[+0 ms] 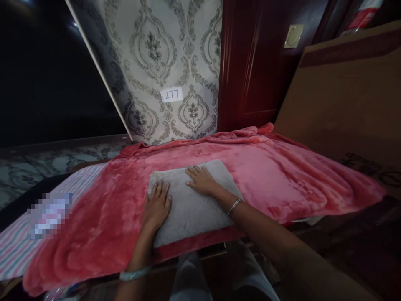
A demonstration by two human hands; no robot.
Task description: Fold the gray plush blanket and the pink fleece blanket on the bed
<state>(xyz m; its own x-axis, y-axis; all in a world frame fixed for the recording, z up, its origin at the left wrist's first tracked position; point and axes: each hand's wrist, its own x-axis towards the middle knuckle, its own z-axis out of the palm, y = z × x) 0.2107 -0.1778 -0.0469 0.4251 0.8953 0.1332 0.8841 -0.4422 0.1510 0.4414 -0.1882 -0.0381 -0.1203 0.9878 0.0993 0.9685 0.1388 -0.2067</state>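
A grey, plush-looking rectangular cloth [191, 213] lies flat on a red-pink fleece blanket [263, 175]. My left hand [157, 205] rests palm down along the cloth's left edge, its fingers stretched and pointing away from me. Near the far edge, my right hand [200, 179] lies flat on the same cloth with its fingers spread. Neither hand grips anything. A pale green bangle sits on my left wrist and a silver bracelet on my right.
A striped cloth [19, 242] shows at the left, beneath the blanket. Behind stand a dark screen [56, 75] and a patterned wall with a paper marked 277 [171, 94]. A large cardboard box [351, 96] stands at the right, beside a dark red wooden panel [250, 62].
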